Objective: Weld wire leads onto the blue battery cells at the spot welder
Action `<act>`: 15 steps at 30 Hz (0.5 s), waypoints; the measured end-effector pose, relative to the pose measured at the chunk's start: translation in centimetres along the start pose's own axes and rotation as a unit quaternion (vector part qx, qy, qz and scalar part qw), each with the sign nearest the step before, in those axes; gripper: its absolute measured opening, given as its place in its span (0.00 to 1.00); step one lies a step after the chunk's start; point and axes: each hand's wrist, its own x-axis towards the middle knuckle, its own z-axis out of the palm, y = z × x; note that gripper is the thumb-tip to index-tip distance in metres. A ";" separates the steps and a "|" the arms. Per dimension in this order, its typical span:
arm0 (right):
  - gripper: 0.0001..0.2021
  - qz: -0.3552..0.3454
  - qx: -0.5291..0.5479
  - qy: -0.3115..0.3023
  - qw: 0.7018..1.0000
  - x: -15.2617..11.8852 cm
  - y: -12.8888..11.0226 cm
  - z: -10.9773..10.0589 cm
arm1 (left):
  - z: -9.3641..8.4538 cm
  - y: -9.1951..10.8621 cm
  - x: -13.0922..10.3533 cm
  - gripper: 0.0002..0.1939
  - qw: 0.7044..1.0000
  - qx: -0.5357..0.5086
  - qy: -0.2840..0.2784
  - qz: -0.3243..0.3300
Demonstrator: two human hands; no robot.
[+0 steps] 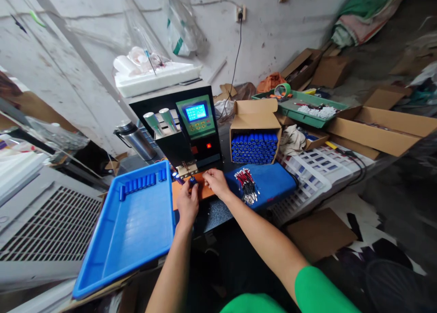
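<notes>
My left hand [187,203] is closed around a blue cylindrical battery cell [192,181], holding it beneath the electrodes [187,168] of a black spot welder [164,147]. Just right of the cell, my right hand [217,183] is pinched together; whatever sits between its fingertips is too small to make out. Both hands are over an orange board [205,193] at the foot of the machine. A bundle of red and black wire leads [247,186] lies on a blue pad [273,181] to the right of my right hand.
On the left, a blue tray [136,254] carries a row of blue cells [139,183] along its far side. An open carton [256,121] packed with cells stands behind the pad. A steel flask [138,140] is beside the welder. Farther right are a green tray [300,109] and white plastic crates [307,172].
</notes>
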 end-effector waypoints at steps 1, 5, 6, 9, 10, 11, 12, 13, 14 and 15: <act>0.09 -0.004 0.002 -0.002 1.000 0.0 0.0 0.2 | 0.0 0.0 -0.1 0.18 1.000 0.010 0.006 -0.001; 0.09 -0.024 -0.008 -0.016 1.000 0.1 0.0 0.9 | 0.0 0.1 -0.3 0.18 0.999 0.040 0.012 -0.008; 0.08 -0.029 -0.013 -0.018 0.999 0.1 0.1 1.1 | 0.0 0.1 -0.3 0.18 0.999 0.040 0.010 -0.009; 0.08 -0.039 -0.033 -0.025 0.998 0.1 0.0 1.4 | 0.0 0.2 -0.3 0.17 0.999 0.036 0.007 -0.013; 0.08 -0.043 -0.042 -0.025 0.998 0.0 0.0 1.5 | 0.0 0.2 -0.3 0.18 0.999 0.037 0.007 -0.016; 0.08 -0.047 -0.054 -0.023 0.997 0.0 -0.1 1.6 | 0.0 0.2 -0.3 0.18 0.999 0.040 0.007 -0.019; 0.07 -0.051 -0.066 -0.019 0.996 -0.1 -0.1 1.6 | 0.0 0.2 -0.3 0.18 0.999 0.044 0.007 -0.023; 0.07 -0.054 -0.080 -0.014 0.995 -0.2 -0.2 1.7 | 0.0 0.2 -0.3 0.18 0.999 0.048 0.007 -0.025; 0.07 -0.056 -0.094 -0.010 0.994 -0.3 -0.3 1.7 | 0.0 0.2 -0.3 0.18 0.998 0.051 0.007 -0.027; 0.06 -0.058 -0.107 -0.006 0.993 -0.4 -0.4 1.8 | 0.0 0.1 -0.2 0.18 0.998 0.053 0.006 -0.029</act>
